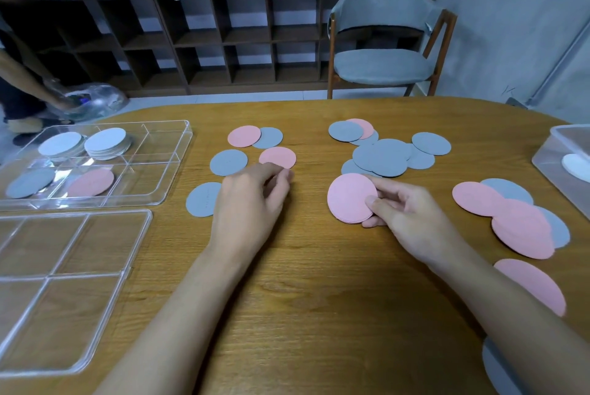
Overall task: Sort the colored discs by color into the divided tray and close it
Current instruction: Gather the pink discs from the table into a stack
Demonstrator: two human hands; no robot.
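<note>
Pink and grey discs lie scattered over the wooden table (319, 267). My right hand (402, 212) grips a small stack of pink discs (349, 198) between thumb and fingers. My left hand (252, 199) hovers with curled fingers at the near edge of a pink disc (277, 156); whether it touches the disc I cannot tell. The clear divided tray (166, 171) at the far left holds white discs (105, 142) in the back, a grey disc (30, 182) and a pink disc (91, 182) in front. Its clear lid (64, 283) lies nearer me.
A grey pile (386, 156) sits in the middle, mixed pink and grey discs (517, 219) at the right. A clear container (565, 152) stands at the right edge. A grey chair (383, 37) and a shelf are behind the table. Another person's arm (28, 81) is at far left.
</note>
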